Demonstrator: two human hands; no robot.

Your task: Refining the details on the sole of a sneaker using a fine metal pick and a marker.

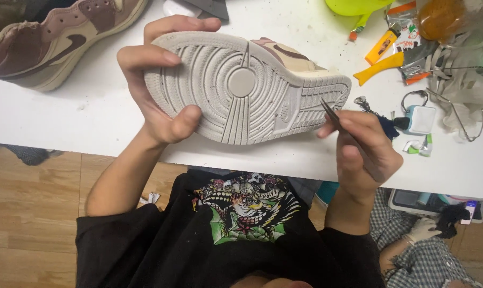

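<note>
My left hand (156,80) grips the toe end of a sneaker (247,88) turned sole up, with its pale grey grooved tread facing me. My right hand (361,152) holds thin metal tweezers (333,114), whose tip touches the heel part of the sole. The shoe's beige and brown upper shows just past the far edge of the sole. It is held above the white table (92,114).
A second brown and beige sneaker (49,37) lies at the table's far left. At the right are an orange lighter (383,45), a yellow-handled tool (380,66), a small white and blue device (420,118), a neon green object (356,6) and grey laces (465,85). Wooden floor lies below.
</note>
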